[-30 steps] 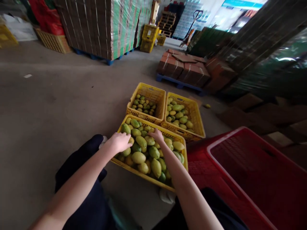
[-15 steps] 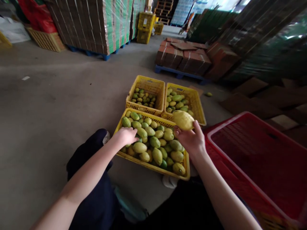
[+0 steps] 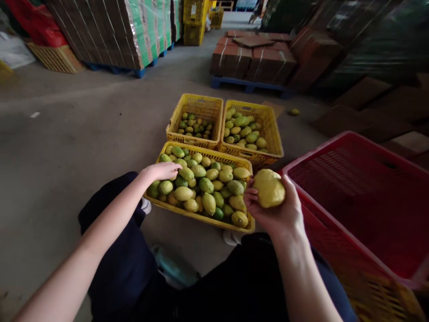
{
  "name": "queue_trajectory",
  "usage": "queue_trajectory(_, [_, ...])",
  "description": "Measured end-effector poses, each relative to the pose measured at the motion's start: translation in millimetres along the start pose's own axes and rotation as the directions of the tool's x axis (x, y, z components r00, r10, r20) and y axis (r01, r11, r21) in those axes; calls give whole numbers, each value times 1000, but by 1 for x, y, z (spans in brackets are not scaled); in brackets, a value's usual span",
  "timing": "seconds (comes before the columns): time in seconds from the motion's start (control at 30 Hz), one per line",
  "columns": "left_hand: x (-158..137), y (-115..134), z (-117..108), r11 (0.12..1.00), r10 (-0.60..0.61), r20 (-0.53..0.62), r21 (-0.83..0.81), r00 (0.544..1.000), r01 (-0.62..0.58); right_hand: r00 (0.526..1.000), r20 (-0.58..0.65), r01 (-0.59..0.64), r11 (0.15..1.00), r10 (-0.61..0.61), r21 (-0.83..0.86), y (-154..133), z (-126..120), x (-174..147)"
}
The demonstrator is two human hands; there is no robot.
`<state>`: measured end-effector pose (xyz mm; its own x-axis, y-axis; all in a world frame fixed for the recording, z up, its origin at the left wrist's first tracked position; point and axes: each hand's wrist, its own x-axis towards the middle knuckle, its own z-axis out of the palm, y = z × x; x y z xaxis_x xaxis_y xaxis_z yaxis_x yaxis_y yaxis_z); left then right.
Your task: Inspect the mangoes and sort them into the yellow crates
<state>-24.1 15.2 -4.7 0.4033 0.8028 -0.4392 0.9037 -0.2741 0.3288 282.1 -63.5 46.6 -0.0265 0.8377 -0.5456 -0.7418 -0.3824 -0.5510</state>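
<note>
In my right hand (image 3: 281, 212) is a large, bumpy yellow lemon (image 3: 269, 188), raised just right of the front yellow crate (image 3: 197, 214). The fingers are wrapped round its lower side. My left hand (image 3: 163, 171) lies palm down over the left part of that crate, its fingers reaching across the fruit beside a yellow-green lemon (image 3: 186, 173). Those fingers look loosely stretched and hold nothing that I can see; the undersides are hidden. Green and yellow lemons fill the front crate in a loose layer.
Behind stand a yellow crate with smaller lemons (image 3: 170, 132) and another with larger ones (image 3: 278, 143). A red crate (image 3: 291, 172) is at my right, above a yellow crate (image 3: 385, 297). Boxes on a blue pallet (image 3: 248, 87) and a stray lemon (image 3: 294, 112) lie beyond.
My right hand has brought the lemon closer to me and to the right, turning it. The left hand has shifted slightly left and up over the fruit. The view has tilted down.
</note>
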Motion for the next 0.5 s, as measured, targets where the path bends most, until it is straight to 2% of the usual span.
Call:
queue_trajectory(0.1, [9, -12, 5, 994, 63, 16, -94, 998, -62, 996, -88, -28, 999, 30, 24, -8, -20, 4])
queue_trajectory(0.2, [13, -29, 12, 988, 78, -61, -132, 995, -86, 999, -46, 7, 1000, -6, 13, -13, -36, 6])
queue_trajectory(0.3, [13, -46, 20, 957, 71, -111, -271, 991, -99, 998, -57, -2, 999, 4, 37, -17, -39, 3])
queue_trajectory(0.4, [16, -64, 24, 938, 16, -200, -336, 980, -84, 994, -108, -25, 996, 33, 81, -20, -35, -1])
queue_trajectory(0.5, [25, -80, 22, 957, -110, -293, -291, 950, 21, 998, -63, -8, 995, 14, 96, -18, -28, -3])
